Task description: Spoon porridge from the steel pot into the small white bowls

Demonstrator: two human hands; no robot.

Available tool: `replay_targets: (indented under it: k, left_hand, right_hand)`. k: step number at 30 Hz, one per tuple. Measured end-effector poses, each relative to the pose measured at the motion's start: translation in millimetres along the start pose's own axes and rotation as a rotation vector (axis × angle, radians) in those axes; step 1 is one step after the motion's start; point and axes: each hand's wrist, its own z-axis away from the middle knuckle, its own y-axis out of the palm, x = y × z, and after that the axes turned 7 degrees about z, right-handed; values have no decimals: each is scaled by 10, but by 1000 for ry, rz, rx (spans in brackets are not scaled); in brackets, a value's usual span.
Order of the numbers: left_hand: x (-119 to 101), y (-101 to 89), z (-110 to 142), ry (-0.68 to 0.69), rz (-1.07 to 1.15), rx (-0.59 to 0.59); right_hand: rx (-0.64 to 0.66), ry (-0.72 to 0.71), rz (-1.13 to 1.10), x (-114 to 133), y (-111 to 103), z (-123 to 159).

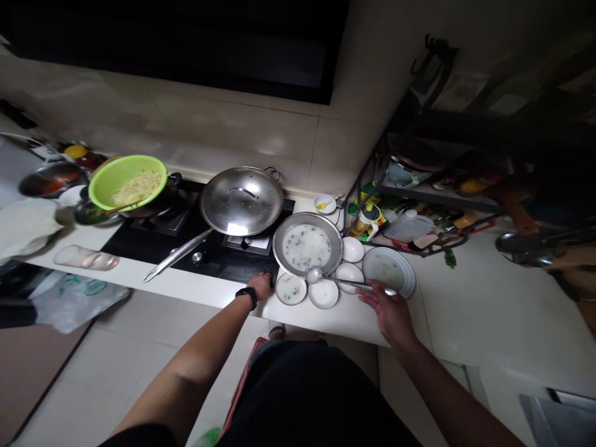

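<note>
The right hand point(386, 313) has its fingers clamped on a long steel ladle point(349, 283), whose bowl rests at the rim of a round steel basin point(275, 248) of milky gruel point(306, 246). The left hand point(259, 285) rests, fingers together, on the front edge of the white surface point(326, 323).

No words can be read here. A plastic bag point(79, 304) at the lower left has green print on it, but the marks are too bent and blurry to read. The bottles and packs on the shelf point(437, 194) at the right have bright labels, but they are too small and dark to make out. The black watch point(246, 297) by the left hand point(259, 285) has a dark face, with no numbers to see.
</note>
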Motion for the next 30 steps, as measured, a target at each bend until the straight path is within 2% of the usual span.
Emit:
replay_targets:
  k: [2, 4, 9, 11, 13, 16, 19, 22, 26, 28, 30]
  left_hand:
    - [8, 10, -7, 1, -2, 1]
    - [13, 18, -9, 4, -3, 3]
    - [12, 26, -1, 7, 14, -17]
    - [11, 25, -3, 1, 13, -13]
    - [11, 21, -7, -5, 12, -5]
    - [8, 9, -11, -5, 12, 3]
    - [-1, -6, -3, 6, 14, 1]
    - [-12, -16, 11, 9, 14, 1]
    - [-20, -25, 25, 2, 11, 7]
    - [-20, -30, 28, 3, 14, 7]
    - [-20, -34, 29, 7, 9, 9]
  right_hand:
    - [34, -89, 89, 67, 146, -85]
    - [99, -260, 255, 104, 279, -162]
    - [351, -899, 850, 113, 444, -243]
    - [419, -1047, 1003, 86, 461, -263]
    - [445, -1132, 1102, 39, 473, -307]
    - [464, -1153, 1183, -45, 480, -400]
    - [435, -1066, 1131, -72, 418, -404]
    - [313, -923, 952, -4, 235, -225]
    - [182, -729, 780, 108, -124, 136]
    - [194, -703, 780, 112, -274, 264]
    - [279, -738, 817, 70, -361, 328]
